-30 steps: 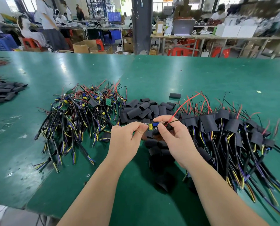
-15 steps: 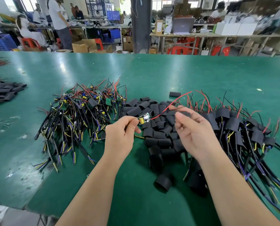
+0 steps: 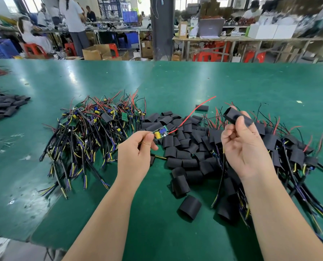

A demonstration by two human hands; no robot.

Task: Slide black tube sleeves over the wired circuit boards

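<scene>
My left hand (image 3: 136, 149) pinches a small green circuit board (image 3: 160, 133) with a yellow part, held above the table; its red wire (image 3: 192, 112) and a black wire run up to the right. My right hand (image 3: 241, 142) grips a black tube sleeve (image 3: 236, 116) between thumb and fingers, raised to the right of the board, the black wire's tip reaching its open end. A heap of loose black sleeves (image 3: 181, 147) lies between the hands. Bare wired boards are piled at the left (image 3: 93, 132); sleeved boards are piled at the right (image 3: 292, 147).
The green table (image 3: 194, 80) stretches far ahead. Another small heap of black sleeves (image 3: 4, 106) lies at the far left edge. Single sleeves (image 3: 189, 207) lie near me. Beyond the table stand people, boxes, red stools and benches.
My right hand let go of the board's wires, picked up a black sleeve and lifted it to the right. My left hand kept the board and moved slightly left.
</scene>
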